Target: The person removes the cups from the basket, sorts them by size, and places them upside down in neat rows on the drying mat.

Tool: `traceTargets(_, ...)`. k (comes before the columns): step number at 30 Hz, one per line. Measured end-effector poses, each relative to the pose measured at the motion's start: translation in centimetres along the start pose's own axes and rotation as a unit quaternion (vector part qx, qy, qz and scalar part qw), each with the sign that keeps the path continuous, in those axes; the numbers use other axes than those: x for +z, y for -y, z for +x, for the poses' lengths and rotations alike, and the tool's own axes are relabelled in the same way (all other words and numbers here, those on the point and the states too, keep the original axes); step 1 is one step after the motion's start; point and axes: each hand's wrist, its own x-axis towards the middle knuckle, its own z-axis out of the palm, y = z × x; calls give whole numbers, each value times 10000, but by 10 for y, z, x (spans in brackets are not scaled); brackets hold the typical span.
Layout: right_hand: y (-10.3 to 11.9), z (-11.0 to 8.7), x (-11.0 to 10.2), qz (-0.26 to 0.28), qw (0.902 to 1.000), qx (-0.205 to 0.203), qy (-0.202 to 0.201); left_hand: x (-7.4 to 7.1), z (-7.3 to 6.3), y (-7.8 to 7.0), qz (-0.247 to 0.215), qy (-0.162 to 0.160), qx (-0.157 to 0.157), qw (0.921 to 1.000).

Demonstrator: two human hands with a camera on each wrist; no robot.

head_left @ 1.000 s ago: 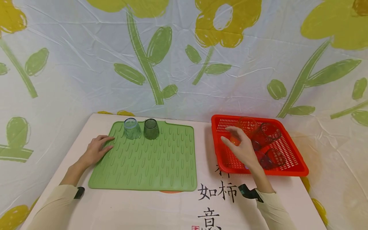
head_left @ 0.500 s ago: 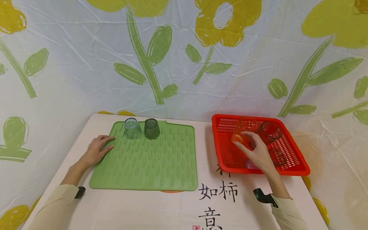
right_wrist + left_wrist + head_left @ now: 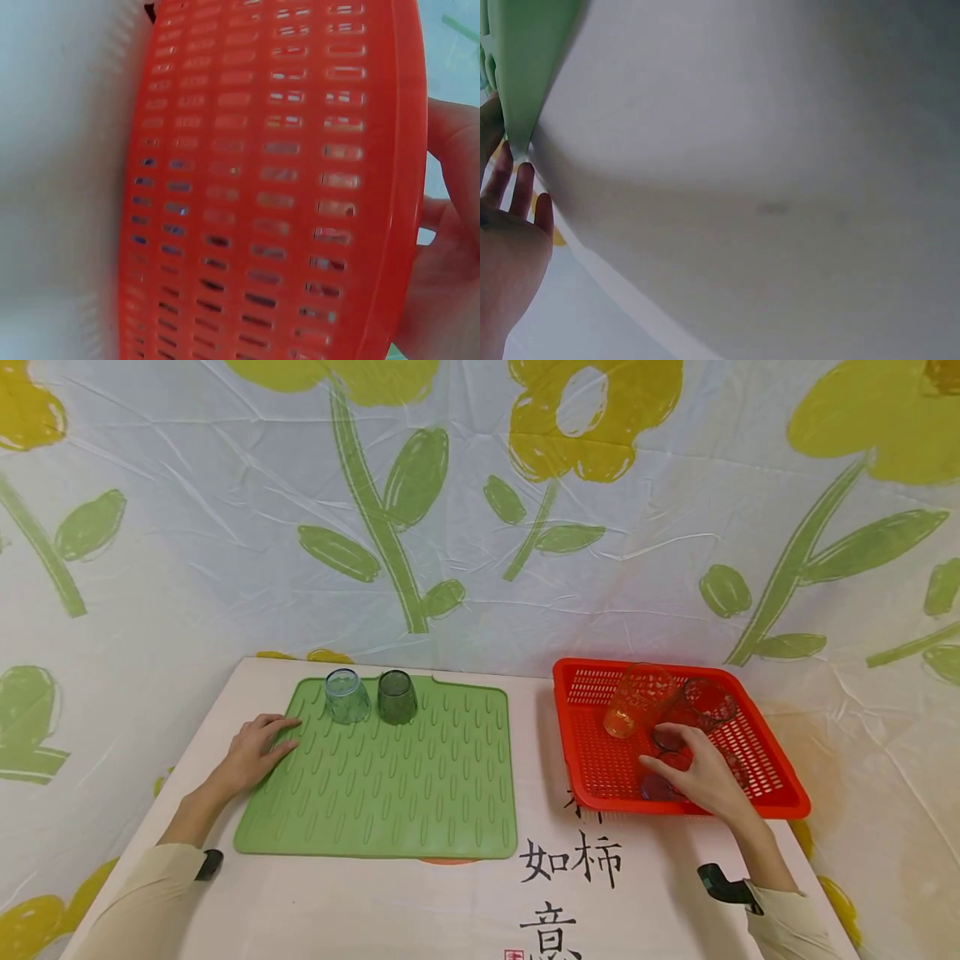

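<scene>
My left hand (image 3: 255, 756) rests at the left edge of a green drying mat (image 3: 390, 785), fingers relaxed at its rim. On the mat's back left, a light blue glass (image 3: 347, 700) and a dark grey glass (image 3: 397, 700) stand side by side. My right hand (image 3: 701, 768) is over the red plastic basket (image 3: 600, 768), thumb and fingers spread apart around a gap, close over a purplish glass (image 3: 657, 787). The basket also holds an amber glass (image 3: 633, 702) lying tilted and a dark-tinted glass (image 3: 705, 702) behind the hand. Part of the purplish glass is hidden by the hand.
The right wrist view is mostly the basket's slotted side wall (image 3: 262, 187). A white cloth with black characters (image 3: 596, 856) covers the table. A flower-printed curtain (image 3: 480, 602) hangs directly behind the table.
My right hand has moved right and toward the front of the basket, away from the amber glass, which stays in the basket. My left hand has not visibly moved.
</scene>
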Motion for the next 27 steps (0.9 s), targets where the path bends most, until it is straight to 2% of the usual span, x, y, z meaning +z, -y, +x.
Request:
traceTargets(5,-6,-4,-5,-8,9988,32,487,1,-1,0,18,-19,13,10000)
traceTargets(11,-7,-6,-10,131,9919,281,1233,1,-2,0,6,-59,41,10000)
traceTargets(15,-5,-4,-13,-14,9872,181,1584,2,-2,1,33,-90,83,9999)
traceTargets(19,-3,0,-14,-270,9831,-6,1813,1,-2,0,10,-113,92,9999)
traceTargets(22,-3,4,-12,-382,9809,16,1907,1,-2,0,-4,-115,73,9999)
traceTargets(27,-6,4,-7,-258,9805,581,1858,1,-2,0,-3,-104,80,9999)
